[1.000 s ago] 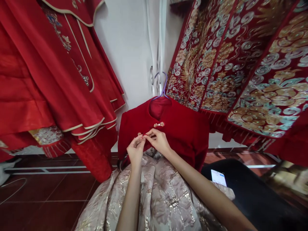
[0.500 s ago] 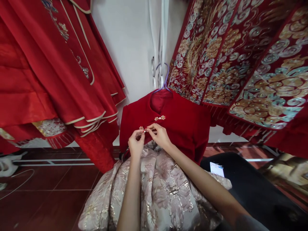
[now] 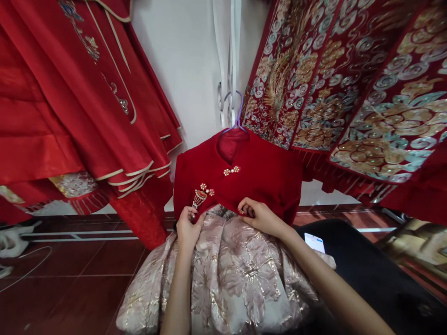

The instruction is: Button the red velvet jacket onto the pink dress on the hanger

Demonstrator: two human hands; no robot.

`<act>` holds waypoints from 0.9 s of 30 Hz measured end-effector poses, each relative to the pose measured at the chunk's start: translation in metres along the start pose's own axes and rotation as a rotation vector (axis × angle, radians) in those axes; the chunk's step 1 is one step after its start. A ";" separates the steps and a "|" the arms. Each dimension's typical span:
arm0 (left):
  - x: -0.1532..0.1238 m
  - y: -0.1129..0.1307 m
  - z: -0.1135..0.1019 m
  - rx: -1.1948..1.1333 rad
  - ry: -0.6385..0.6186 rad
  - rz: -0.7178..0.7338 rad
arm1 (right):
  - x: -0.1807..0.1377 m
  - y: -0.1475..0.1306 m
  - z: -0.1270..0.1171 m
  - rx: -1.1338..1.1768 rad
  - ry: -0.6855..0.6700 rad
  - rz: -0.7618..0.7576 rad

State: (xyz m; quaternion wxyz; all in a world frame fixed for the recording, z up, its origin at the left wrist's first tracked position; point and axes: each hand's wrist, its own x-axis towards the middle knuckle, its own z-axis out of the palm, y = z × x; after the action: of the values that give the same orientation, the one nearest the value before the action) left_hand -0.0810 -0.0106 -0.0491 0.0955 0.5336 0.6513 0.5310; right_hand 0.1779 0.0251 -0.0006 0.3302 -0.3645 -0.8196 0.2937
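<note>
Red jacket (image 3: pixel 268 172) hangs on a purple hanger (image 3: pixel 239 111), in front of a white metal frame (image 3: pixel 233 56). 1 gold floral clasp (image 3: pixel 232 170) sits just below the jacket's neckline. On the left front of the jacket: 2 small flower ornaments (image 3: pixel 211 191) and, just beneath them, a fan-shaped ornament (image 3: pixel 199 198) with beaded strands.

Left hand (image 3: pixel 189 228): at the jacket's lower left front, fingers bent at the ends of the strands, thumb apart from them. Cannot tell whether this grip is closed on anything.

Right hand (image 3: pixel 260 216): at the jacket's lower edge, right of the opening. Grip pinches that edge; a small gold piece (image 3: pixel 240 211) shows at the fingertips.

Surroundings: pale metallic brocade (image 3: pixel 251 274) spreads below the jacket. Red garments (image 3: pixel 104 107) hang left of it; embroidered panels (image 3: pixel 335 93) hang right. Lit phone (image 3: pixel 314 243) lies right of the jacket, by a black surface (image 3: pixel 352 265).
</note>
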 end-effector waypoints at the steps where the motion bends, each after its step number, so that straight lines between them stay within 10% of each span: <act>1: 0.000 0.007 -0.003 -0.029 0.039 -0.007 | 0.000 -0.003 -0.001 0.021 0.017 -0.007; 7: 0.006 0.057 -0.023 -0.175 0.234 0.019 | -0.001 -0.025 -0.025 0.185 0.124 -0.017; 12: -0.023 0.060 0.006 -0.275 -0.280 -0.061 | -0.014 -0.047 -0.039 0.317 0.035 -0.005; 17: -0.046 0.044 0.032 -0.368 -0.231 -0.082 | -0.015 -0.047 -0.007 0.404 -0.162 0.036; 27: -0.038 0.046 0.026 -0.371 -0.182 -0.133 | -0.001 -0.031 0.042 0.252 0.016 0.053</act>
State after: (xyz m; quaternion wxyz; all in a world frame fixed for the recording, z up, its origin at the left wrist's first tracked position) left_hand -0.0200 -0.0320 -0.0402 0.2852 0.5084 0.5651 0.5838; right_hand 0.1344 -0.0038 -0.0040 0.3720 -0.3441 -0.7636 0.4001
